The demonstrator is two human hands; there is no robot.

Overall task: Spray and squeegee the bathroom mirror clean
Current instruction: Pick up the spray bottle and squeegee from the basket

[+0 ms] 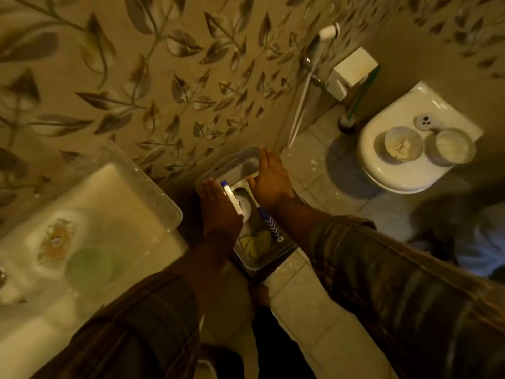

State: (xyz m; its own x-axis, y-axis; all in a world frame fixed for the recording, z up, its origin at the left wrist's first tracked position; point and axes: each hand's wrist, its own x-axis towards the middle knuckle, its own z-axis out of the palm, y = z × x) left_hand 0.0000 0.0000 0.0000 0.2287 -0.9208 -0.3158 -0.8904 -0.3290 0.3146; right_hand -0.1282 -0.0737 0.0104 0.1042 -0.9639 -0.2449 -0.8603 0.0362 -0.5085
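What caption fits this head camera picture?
Both hands, left hand and right hand, reach into a grey basket of cleaning supplies.

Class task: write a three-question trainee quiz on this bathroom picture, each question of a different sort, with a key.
1. True or false: both hands are at the grey basket.
2. What stands on the closed toilet lid? A) two bowls B) a towel C) a bucket
3. Fill in: the clear tub sits on the ____.

Key: 1 true. 2 A, the bowls. 3 sink.
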